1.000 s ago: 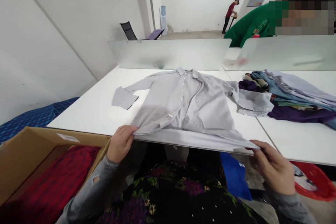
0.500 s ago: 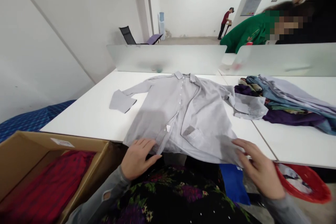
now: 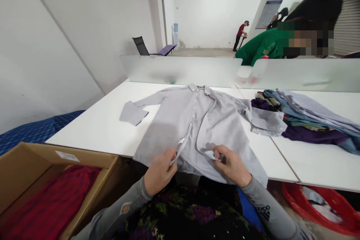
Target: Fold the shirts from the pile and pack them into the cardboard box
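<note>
A light grey button-up shirt [image 3: 180,120] lies spread front side up on the white table, collar at the far side and both sleeves out. Its front is unbuttoned lower down, and the hem hangs over the near table edge. My left hand [image 3: 161,170] pinches the left front edge of the shirt near the hem, close to a small white tag. Between the fingers and thumb of my right hand [image 3: 232,165] is the opposite front edge, lifted a little. Both hands are closed on the cloth.
A pile of folded clothes [image 3: 315,120] lies on the table at the right. At the lower left stands a cardboard box [image 3: 111,161] with a red checked garment [image 3: 62,198]. A red-rimmed bin [image 3: 292,195] is below right. Frosted dividers [image 3: 180,69] line the far edge; a person in green [image 3: 258,47] is beyond.
My right hand has moved left from the shirt's right hem corner to its front edge and gripped it. My left hand has shifted slightly right and closed on the other front edge.
</note>
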The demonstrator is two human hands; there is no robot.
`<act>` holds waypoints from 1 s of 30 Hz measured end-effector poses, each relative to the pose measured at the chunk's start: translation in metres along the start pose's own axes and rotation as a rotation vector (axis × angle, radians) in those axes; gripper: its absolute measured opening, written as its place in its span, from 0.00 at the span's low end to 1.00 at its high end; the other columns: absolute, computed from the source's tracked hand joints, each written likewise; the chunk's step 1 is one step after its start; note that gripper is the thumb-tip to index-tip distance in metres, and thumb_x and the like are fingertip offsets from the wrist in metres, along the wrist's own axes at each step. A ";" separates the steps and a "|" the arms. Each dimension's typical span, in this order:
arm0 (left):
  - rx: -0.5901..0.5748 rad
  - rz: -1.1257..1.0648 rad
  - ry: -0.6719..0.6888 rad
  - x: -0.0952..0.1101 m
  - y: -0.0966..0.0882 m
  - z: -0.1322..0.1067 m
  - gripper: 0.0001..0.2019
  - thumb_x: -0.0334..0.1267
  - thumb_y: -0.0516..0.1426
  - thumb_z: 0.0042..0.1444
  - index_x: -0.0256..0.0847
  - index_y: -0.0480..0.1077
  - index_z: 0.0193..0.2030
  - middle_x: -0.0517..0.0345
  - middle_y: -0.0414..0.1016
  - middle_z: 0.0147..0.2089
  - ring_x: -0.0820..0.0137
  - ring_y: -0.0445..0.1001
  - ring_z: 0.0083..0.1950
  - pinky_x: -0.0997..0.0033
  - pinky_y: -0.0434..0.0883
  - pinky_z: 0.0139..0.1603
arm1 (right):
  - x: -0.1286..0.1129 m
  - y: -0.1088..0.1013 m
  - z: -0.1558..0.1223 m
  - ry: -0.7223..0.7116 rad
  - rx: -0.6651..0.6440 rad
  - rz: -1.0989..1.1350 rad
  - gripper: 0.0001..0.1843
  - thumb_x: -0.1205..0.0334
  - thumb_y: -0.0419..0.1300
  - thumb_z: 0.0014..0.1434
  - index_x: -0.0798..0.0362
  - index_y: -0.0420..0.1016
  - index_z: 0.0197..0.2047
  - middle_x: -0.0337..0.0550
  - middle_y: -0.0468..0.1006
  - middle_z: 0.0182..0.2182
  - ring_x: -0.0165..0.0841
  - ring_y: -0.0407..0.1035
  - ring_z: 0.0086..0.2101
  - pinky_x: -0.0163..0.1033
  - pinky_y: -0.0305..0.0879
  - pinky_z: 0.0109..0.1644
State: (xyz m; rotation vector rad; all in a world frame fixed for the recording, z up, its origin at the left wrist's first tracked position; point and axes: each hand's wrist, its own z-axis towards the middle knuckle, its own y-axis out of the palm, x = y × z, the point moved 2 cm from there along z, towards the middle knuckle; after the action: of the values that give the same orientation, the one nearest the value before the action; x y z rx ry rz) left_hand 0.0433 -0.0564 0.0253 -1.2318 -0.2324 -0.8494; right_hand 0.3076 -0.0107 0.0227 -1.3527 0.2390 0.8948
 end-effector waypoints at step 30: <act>-0.351 -0.088 0.328 -0.019 0.070 0.076 0.13 0.34 0.57 0.56 0.45 0.70 0.49 0.58 0.74 0.40 0.70 0.73 0.38 0.72 0.68 0.37 | 0.110 -0.054 0.278 0.282 0.135 -0.571 0.15 0.69 0.53 0.58 0.59 0.77 0.45 0.54 0.77 0.45 0.37 0.70 0.44 0.35 0.59 0.46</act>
State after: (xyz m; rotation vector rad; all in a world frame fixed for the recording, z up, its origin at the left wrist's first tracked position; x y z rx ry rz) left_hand 0.0985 0.0253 -0.0103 -1.3891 0.1345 -1.1889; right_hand 0.3237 0.2900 0.0631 -1.3190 0.1139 0.2073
